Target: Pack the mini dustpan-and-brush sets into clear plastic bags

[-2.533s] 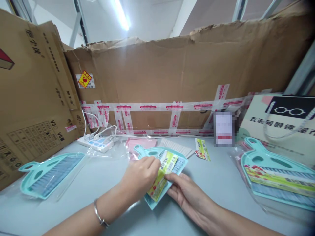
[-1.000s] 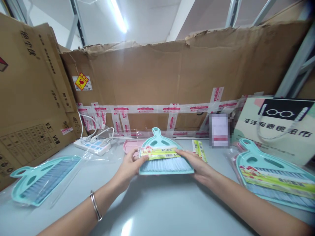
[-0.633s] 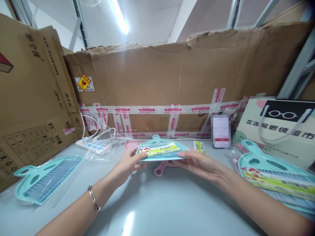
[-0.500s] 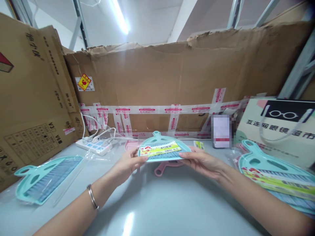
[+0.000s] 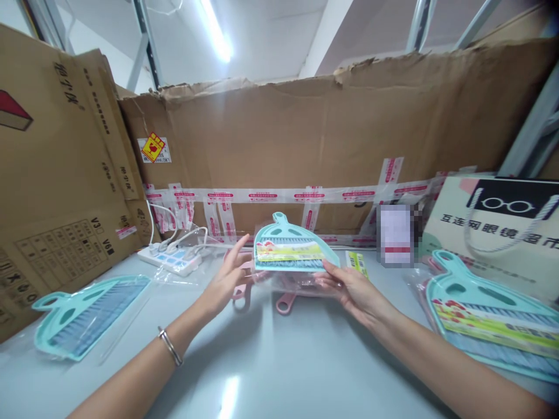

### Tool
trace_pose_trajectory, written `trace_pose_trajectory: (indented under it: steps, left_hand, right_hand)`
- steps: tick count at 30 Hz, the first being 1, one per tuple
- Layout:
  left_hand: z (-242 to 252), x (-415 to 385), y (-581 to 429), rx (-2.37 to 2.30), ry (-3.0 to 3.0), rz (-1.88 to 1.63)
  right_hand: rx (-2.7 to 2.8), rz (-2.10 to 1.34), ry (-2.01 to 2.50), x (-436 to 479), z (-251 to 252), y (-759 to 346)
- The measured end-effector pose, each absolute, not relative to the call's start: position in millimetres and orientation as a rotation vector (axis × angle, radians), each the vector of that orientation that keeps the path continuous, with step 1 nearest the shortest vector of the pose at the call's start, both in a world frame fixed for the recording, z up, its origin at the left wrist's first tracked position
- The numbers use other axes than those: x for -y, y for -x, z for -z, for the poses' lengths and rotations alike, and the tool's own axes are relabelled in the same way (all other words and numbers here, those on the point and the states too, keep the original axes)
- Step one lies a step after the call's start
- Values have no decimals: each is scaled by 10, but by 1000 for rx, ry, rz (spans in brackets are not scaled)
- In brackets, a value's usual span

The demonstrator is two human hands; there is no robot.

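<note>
A teal dustpan-and-brush set (image 5: 292, 249) with a yellow-green label is lifted off the table, handle pointing up. Beneath it hang pink dustpan pieces (image 5: 285, 301) in clear plastic. My left hand (image 5: 225, 280) is at the left edge of this bundle, index finger stretched upward, the other fingers against the pink pieces. My right hand (image 5: 351, 289) grips the bundle's right lower edge, thumb on top.
A teal brush in a clear bag (image 5: 82, 314) lies at the left and a labelled teal set (image 5: 489, 314) at the right. A white power strip (image 5: 171, 259), a loose label card (image 5: 358, 262) and a paper bag (image 5: 502, 230) stand before the cardboard wall (image 5: 305, 139).
My hands wrapped the label on the teal set, stood it up, laid it flat on the pink pieces, and have now lifted the bundle. My left index finger has come free.
</note>
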State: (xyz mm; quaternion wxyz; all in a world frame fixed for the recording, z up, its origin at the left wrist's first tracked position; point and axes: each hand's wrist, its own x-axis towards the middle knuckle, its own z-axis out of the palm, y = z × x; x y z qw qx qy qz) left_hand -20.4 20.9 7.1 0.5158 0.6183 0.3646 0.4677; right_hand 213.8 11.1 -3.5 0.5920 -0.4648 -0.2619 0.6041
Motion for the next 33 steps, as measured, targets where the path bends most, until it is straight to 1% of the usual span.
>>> trace_pose_trajectory:
  steps: [2,4,7,11,13,17,23,33]
  left_hand:
    - [-52,-208,198,-820,-1656,-1092]
    - [-26,-190,156,-836,-1716,-1157]
    - [16,-157,72,-962,-1608,-1329]
    - [80,-143,17,-1031,-1428,-1439]
    - [100,-146,13,-1033,-1390,-1455]
    - [98,-143,4,-1008,-1429,-1445]
    - [125,-139,-21,-975,-1523,-1471]
    - [169,-153,5,-959,-1626,-1488]
  right_hand:
    - [649,-1407,1089,-96,33,-2133]
    - [725,-1427,1102,-74,35,-2134]
    - [891,-1467,1103,-38,19,-2157]
    - [1206,-1555,869,-4,-15,-2188]
    - [1287,-1489,845,-8,-1,-2179]
    - [1148,-1223,1014,-60,82,-2146]
    - [1085,-1325,1008,-107,132,-2151]
    - [1054,-1333,1049,-49,67,-2119]
